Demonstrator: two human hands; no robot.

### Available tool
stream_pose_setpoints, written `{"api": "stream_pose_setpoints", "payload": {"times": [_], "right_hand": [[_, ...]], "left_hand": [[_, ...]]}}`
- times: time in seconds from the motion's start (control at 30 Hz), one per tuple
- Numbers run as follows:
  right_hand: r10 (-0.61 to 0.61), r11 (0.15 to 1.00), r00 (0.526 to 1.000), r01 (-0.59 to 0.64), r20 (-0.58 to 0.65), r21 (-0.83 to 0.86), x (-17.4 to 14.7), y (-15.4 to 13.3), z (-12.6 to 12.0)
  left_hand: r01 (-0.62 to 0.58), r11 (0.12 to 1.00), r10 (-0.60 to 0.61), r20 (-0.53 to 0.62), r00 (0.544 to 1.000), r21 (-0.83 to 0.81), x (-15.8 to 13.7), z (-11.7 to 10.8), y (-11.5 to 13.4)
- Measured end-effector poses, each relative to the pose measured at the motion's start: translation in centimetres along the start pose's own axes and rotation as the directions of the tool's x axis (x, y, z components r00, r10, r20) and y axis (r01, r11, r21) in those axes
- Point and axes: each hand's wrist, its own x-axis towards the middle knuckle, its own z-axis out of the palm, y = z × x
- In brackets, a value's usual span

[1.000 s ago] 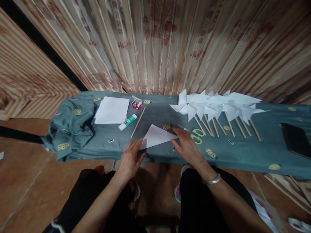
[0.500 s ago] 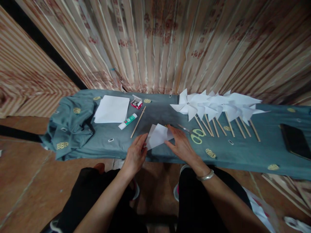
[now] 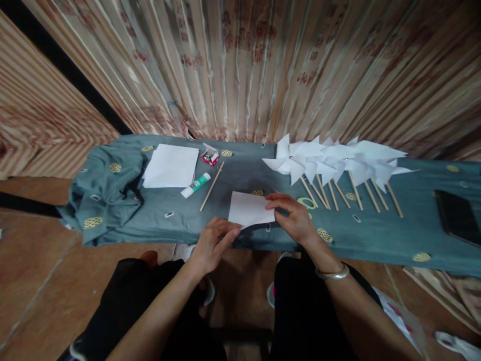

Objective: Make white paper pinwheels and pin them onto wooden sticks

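Observation:
A small sheet of white paper (image 3: 250, 208) lies spread between my hands near the cloth's front edge. My left hand (image 3: 213, 243) pinches its near left corner between thumb and fingers. At its right edge my right hand (image 3: 291, 214) grips the paper, thumb below and fingers above. Partly hidden behind my right hand are scissors with light green handles (image 3: 306, 202). Left of the sheet rest a thin wooden stick (image 3: 212, 185), a glue stick (image 3: 195, 185) and a small red and white box (image 3: 209, 155) of metal pins.
A stack of white paper (image 3: 171, 166) sits at the back left. Several white paper pinwheels (image 3: 323, 159) on wooden sticks overlap at the back right. A black phone (image 3: 456, 215) lies far right. Everything rests on a grey-green cloth (image 3: 180, 225), bunched at the left.
The paper, folded or curled with overlapping layers before, is now opened out flatter. My right hand has moved right along with its edge, covering more of the scissors; my left hand has shifted lower.

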Motion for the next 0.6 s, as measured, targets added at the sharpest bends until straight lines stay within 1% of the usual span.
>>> {"api": "stream_pose_setpoints", "payload": {"times": [0.07,0.17,0.27,0.33,0.37,0.4,0.47,0.53,0.6], "right_hand": [[0.049,0.998,0.999,-0.048,-0.02,0.047,0.1,0.2,-0.3],[0.1,0.984,0.995,-0.096,-0.019,0.15,0.2,0.0,-0.5],[0.138,0.947,0.99,-0.138,0.02,0.289,0.4,-0.7,-0.5],[0.166,0.907,0.985,-0.175,0.057,0.382,0.5,-1.2,-0.8],[0.176,0.887,0.981,-0.192,0.076,0.421,0.5,-1.5,-1.0],[0.183,0.869,0.979,-0.205,0.093,0.45,0.5,-1.7,-1.3],[0.183,0.851,0.975,-0.22,0.124,0.478,0.5,-2.1,-1.8],[0.173,0.853,0.975,-0.219,0.139,0.474,0.5,-2.4,-2.1],[0.161,0.868,0.976,-0.209,0.145,0.45,0.5,-2.3,-2.2]], "left_hand": [[0.006,0.999,-0.008,-0.055,0.998,-0.034,0.1,0.0,-0.6],[-0.033,0.998,0.026,-0.12,0.992,-0.051,0.3,-0.1,-2.0],[-0.022,0.994,0.003,-0.182,0.983,-0.105,0.2,-0.5,-2.9],[-0.015,0.991,-0.014,-0.211,0.977,-0.136,0.1,-1.0,-2.9],[-0.023,0.992,-0.005,-0.22,0.975,-0.126,0.1,-1.2,-2.8],[-0.042,0.994,0.019,-0.223,0.975,-0.097,0.0,-1.4,-2.6],[-0.118,0.993,0.115,-0.224,0.968,0.002,0.0,-1.6,-2.2],[-0.226,0.967,0.247,-0.214,0.945,0.116,0.3,-1.6,-1.8],[-0.319,0.919,0.365,-0.193,0.911,0.23,0.8,-1.6,-1.6]]}}
